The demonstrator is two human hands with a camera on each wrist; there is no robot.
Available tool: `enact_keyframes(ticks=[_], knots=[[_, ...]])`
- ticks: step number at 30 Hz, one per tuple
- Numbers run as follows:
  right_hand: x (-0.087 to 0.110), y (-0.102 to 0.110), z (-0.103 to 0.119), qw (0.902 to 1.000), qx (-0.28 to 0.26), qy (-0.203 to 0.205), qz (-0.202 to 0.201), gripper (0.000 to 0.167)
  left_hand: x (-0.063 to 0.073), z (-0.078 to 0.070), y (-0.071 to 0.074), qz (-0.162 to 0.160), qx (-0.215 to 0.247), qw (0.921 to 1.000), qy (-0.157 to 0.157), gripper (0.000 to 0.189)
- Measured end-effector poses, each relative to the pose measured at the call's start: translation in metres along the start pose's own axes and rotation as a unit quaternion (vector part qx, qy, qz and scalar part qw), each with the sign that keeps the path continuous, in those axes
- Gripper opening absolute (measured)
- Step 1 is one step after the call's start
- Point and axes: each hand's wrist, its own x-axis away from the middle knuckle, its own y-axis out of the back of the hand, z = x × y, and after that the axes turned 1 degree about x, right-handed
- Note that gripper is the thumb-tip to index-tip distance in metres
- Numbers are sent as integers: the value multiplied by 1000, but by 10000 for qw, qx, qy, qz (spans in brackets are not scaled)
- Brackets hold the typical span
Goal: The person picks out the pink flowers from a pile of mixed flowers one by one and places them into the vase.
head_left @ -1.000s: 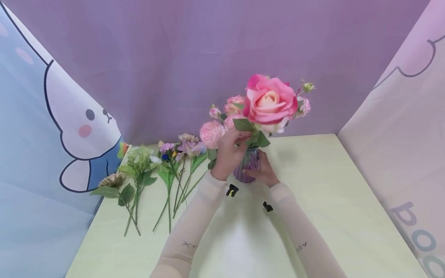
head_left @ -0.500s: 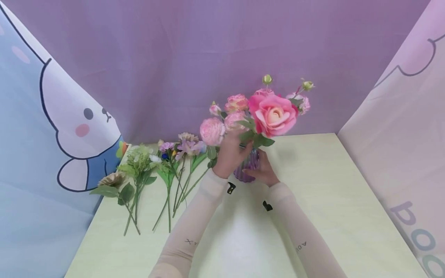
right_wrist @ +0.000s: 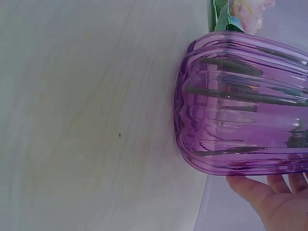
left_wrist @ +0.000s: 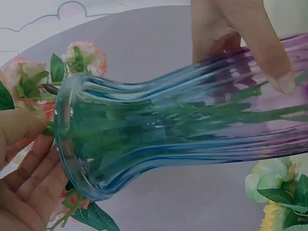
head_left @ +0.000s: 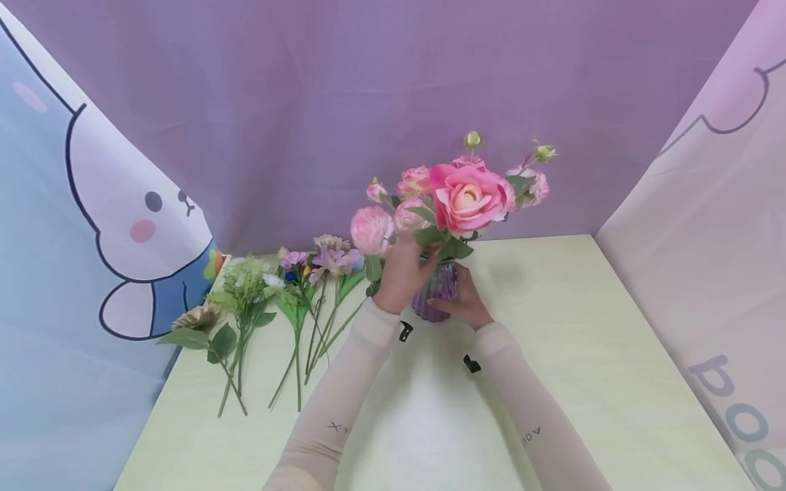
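Note:
A ribbed glass vase (head_left: pixel 434 300), blue-green at its mouth and purple below, stands upright on the table with several stems inside. My right hand (head_left: pixel 469 303) grips its lower body from the right, thumb in front. At the vase's mouth, my left hand (head_left: pixel 402 274) pinches a green stem, also visible in the left wrist view between the left hand's (left_wrist: pixel 24 168) thumb and fingers. Above it is a large pink rose (head_left: pixel 468 198) with green leaves. Smaller pink blooms (head_left: pixel 372 230) and buds surround the rose. The right wrist view shows stems through the vase's purple base (right_wrist: pixel 240 120).
Left of the vase, several artificial flowers lie on the pale table (head_left: pixel 552 382): green sprays (head_left: pixel 244 283), purple blooms (head_left: pixel 334 260) and a brownish flower (head_left: pixel 199 318). A purple cloth (head_left: pixel 276 123) hangs behind, with printed cloths at both sides.
The large rose has come down toward the vase, swung right, then moved back slightly left; a bud behind it now shows. My right hand has stayed on the vase.

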Motion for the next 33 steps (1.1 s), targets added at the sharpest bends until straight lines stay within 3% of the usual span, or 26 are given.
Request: enact_keyframes(ticks=[6, 12, 16, 21, 28, 33], knots=[[2, 0, 2, 9999, 68, -96, 14, 101, 1, 3, 0, 99, 53, 9999, 88, 19], [1, 0, -2, 9995, -161, 264, -66, 106, 1, 0, 1, 117, 395, 9991, 65, 27], [1, 1, -2, 9993, -216, 303, -84, 102, 1, -1, 2, -98, 454, 9989, -108, 29], [0, 1, -1, 9995, -258, 151, -20, 101, 1, -1, 3, -354, 210, 9987, -305, 21], [0, 0, -1, 9999, -54, 128, -47, 99, -4, -1, 7, -837, 59, 9963, -167, 10], [4, 1, 7, 9999, -158, 43, 36, 99, -8, -3, 11, -1030, -45, 9947, -11, 16]])
